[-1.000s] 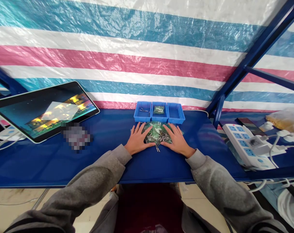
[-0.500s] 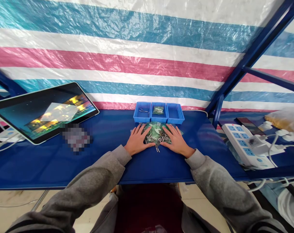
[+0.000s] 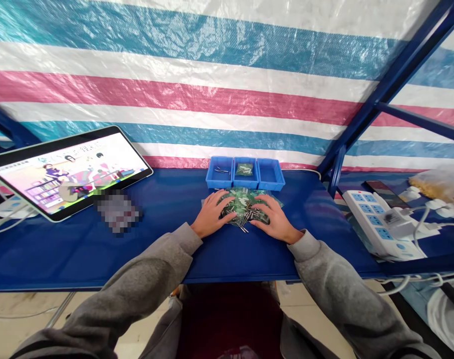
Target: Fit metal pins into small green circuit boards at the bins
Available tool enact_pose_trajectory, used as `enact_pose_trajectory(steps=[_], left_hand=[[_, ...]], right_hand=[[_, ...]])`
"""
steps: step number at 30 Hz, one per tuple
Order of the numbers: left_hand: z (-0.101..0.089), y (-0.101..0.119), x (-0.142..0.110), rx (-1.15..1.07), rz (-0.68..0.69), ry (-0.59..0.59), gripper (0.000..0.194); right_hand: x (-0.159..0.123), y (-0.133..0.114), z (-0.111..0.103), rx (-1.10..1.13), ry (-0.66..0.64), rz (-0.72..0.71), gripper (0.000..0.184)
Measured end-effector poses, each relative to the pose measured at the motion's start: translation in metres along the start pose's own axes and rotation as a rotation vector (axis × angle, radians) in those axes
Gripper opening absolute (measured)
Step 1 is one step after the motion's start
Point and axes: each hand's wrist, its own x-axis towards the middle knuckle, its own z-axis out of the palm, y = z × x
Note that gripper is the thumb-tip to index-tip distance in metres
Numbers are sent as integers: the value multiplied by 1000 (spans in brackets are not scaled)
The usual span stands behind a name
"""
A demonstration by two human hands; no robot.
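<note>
A pile of thin metal pins and green plastic packets (image 3: 243, 205) lies on the blue table, between my two hands. My left hand (image 3: 212, 213) rests on the pile's left side, its fingers apart and slightly curved. On the right side is my right hand (image 3: 274, 218), with its fingers bent and spread over the pins. Both hands cover parts of the pile. Just behind it stand three joined blue trays: the left tray (image 3: 214, 182) holds a few thin metal pieces, the middle tray (image 3: 245, 184) a green packet, and the right tray (image 3: 274, 185) shows its bare bottom.
A tilted screen (image 3: 111, 154) leans at the left, with a pixelated patch beside it. A white power strip (image 3: 372, 214) with plugs and cables lies at the right, near a dark phone (image 3: 386, 193) and a clear bag (image 3: 442, 184). Blue frame bars rise behind them.
The fingers of both hands have curled more, and the thumbs have shifted a little. Pins at the front of the pile have moved slightly. The screen shows a different picture.
</note>
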Motion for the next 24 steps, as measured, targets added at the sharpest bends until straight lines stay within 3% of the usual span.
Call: enact_pose_trajectory(steps=[5,10,16,24], left_hand=[[-1,0,1,-21,37,79,42],[0,1,1,-54,70,79,37],[1,2,0,-68,196,-91,49],[3,1,0,-48,159,-162,55]], right_hand=[[0,-18,0,38,-17,-167,30],[1,-25,3,-2,-20,-158,27],[1,-28,3,-31,18,-114,21],[1,-27,4,-57,-1,-110,21]])
